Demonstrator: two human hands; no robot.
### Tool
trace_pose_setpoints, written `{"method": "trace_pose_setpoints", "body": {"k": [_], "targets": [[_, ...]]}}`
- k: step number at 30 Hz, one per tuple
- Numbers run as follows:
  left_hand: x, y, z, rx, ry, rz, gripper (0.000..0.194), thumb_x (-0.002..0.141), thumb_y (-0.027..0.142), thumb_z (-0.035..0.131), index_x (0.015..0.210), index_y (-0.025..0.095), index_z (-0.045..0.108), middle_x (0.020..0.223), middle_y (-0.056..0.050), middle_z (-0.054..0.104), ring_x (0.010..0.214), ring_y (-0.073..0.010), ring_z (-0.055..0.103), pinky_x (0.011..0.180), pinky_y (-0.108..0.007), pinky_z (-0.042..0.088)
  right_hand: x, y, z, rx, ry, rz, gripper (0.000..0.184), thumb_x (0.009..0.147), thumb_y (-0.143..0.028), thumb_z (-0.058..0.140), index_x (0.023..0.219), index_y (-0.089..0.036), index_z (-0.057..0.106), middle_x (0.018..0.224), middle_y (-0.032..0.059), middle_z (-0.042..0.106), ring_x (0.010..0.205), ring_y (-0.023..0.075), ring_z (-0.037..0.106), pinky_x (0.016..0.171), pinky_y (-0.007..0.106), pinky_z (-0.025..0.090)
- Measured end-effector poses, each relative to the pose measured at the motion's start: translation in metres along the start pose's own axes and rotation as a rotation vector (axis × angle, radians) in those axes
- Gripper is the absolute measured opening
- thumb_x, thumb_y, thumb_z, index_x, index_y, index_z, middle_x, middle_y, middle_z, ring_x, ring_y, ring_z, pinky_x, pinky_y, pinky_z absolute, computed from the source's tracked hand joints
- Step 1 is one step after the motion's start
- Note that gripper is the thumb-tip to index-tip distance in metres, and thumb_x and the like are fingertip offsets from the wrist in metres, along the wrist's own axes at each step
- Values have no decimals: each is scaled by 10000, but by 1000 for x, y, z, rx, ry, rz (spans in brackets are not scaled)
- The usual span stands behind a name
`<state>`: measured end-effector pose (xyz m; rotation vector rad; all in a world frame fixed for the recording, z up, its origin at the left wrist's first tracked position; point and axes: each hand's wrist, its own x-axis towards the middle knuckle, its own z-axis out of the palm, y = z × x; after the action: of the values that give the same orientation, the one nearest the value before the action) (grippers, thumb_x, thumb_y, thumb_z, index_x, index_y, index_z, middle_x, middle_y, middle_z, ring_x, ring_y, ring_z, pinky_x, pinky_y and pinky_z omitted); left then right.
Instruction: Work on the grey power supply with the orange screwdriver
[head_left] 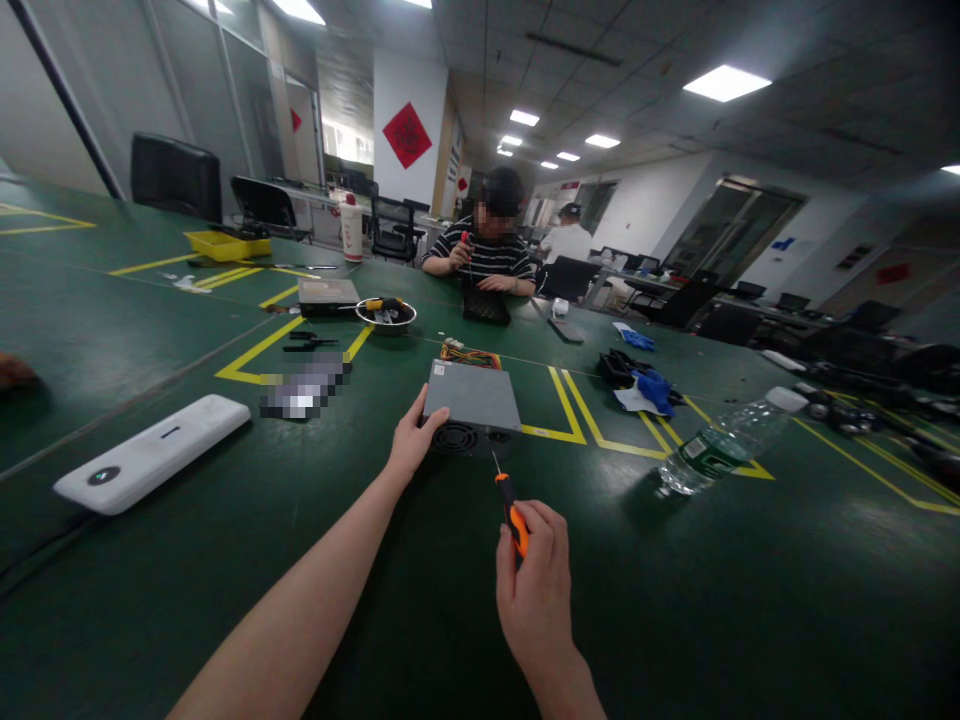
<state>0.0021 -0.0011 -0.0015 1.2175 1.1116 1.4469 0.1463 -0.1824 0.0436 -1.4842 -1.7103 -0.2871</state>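
In the head view, the person's left hand (411, 440) grips the near left corner of a grey power supply (474, 392), thumb at the top edge and fingers along its side. The power supply lies on the green desk (420, 630), just ahead of the 2 hands, its fan grille and socket facing them and its wires (471, 354) bunched at the far edge. The right hand (536, 570) pinches the orange-and-black handle of 1 screwdriver (505, 490) between thumb and fingers; the tip points at the near face, below the socket, though contact cannot be told.

Beyond the left hand sits a metal bowl (409, 319) of tools; well to the right of the right hand, a bottle (694, 458) leans.

The step in hand seems to be lining up the screwdriver with that face. The next move would call for a firm left grip and a straight, well-seated tip.
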Motion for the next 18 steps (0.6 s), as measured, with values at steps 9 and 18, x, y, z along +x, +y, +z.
{"method": "trace_pose_setpoints", "body": {"k": [9, 18], "targets": [[0, 1, 0, 1, 3, -9, 687, 686, 434, 614, 1313, 293, 370, 1327, 4, 458, 1187, -214, 454, 1003, -337, 322, -2, 12, -1, -87, -48, -29, 220, 873, -307, 447, 1060, -207, 506, 865, 53, 568, 724, 157, 566, 629, 301, 475], [2, -3, 0, 16, 12, 29, 675, 693, 434, 607, 1309, 277, 379, 1328, -3, 458, 1215, -209, 424, 1035, -346, 275, 0, -3, 0, 73, -72, 55, 274, 859, -216, 398, 1129, -166, 402, 1070, 128, 429, 886, 182, 553, 684, 329, 518]]}}
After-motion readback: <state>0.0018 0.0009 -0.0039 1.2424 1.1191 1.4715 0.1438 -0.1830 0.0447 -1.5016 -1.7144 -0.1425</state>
